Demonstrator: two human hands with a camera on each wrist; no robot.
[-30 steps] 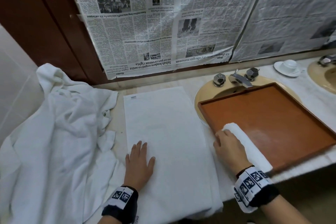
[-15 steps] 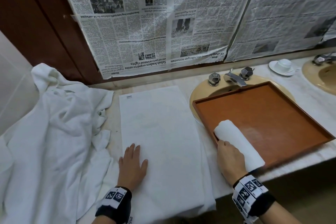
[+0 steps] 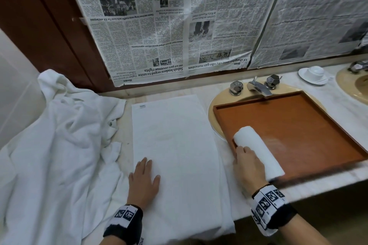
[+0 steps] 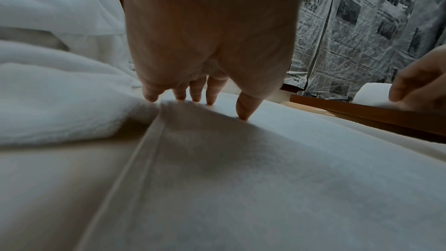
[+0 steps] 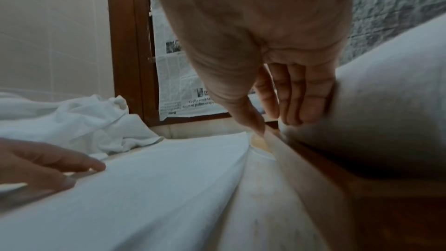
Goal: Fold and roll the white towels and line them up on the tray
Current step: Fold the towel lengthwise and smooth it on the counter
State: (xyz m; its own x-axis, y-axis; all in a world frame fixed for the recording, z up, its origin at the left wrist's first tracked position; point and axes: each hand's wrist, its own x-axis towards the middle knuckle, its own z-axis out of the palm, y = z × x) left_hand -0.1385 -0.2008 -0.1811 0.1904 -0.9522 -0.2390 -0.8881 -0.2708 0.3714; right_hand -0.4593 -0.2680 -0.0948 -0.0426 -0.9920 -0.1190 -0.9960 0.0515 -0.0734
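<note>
The right hand lies with straight fingers against the rolled towel, which sits along the tray's left edge. The left hand presses flat, fingers spread, on the folded towel beside the tray.

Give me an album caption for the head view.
Right hand nudges a roll on the tray; left hand flat on a towel.

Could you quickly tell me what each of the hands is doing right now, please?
Left hand: open, fingers flat on the folded towel.
Right hand: open, straight fingers against the side of the rolled towel on the tray.
</note>
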